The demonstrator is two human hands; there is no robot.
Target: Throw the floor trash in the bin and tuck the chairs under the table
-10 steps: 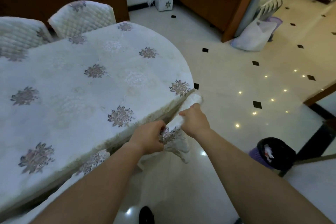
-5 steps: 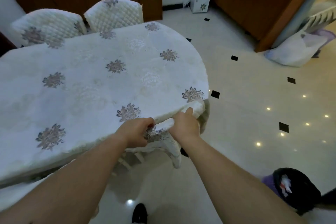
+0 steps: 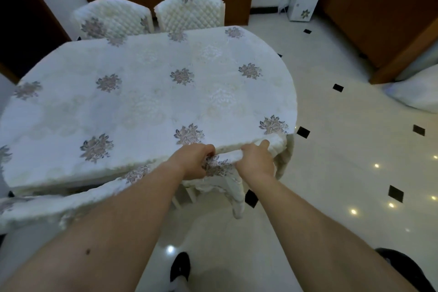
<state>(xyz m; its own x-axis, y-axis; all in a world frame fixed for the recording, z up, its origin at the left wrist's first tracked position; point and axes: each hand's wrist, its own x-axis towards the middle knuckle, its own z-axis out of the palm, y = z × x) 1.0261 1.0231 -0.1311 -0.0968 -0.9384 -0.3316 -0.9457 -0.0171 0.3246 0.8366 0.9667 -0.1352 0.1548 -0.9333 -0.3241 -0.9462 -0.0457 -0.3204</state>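
Both my hands grip the top rail of a chair (image 3: 233, 182) with a white quilted, flower-patterned cover. My left hand (image 3: 194, 161) holds the rail's left part and my right hand (image 3: 257, 159) holds it further right. The chair's back lies right against the near edge of the oval table (image 3: 142, 102), which has a matching flowered cloth. Its seat is hidden under the table. The bin (image 3: 400, 265), lined with a black bag, shows at the bottom right corner on the floor.
A second covered chair (image 3: 47, 208) stands at the near left of the table. Two more chairs (image 3: 113, 19) (image 3: 189, 12) sit at the far side. A white sack (image 3: 417, 95) lies by the wooden doorway on the right. My dark shoe (image 3: 180, 265) is below.
The chair's back has closed up against the table's edge while both hands kept their grip. My view swung left, so the bin slid toward the bottom right corner.
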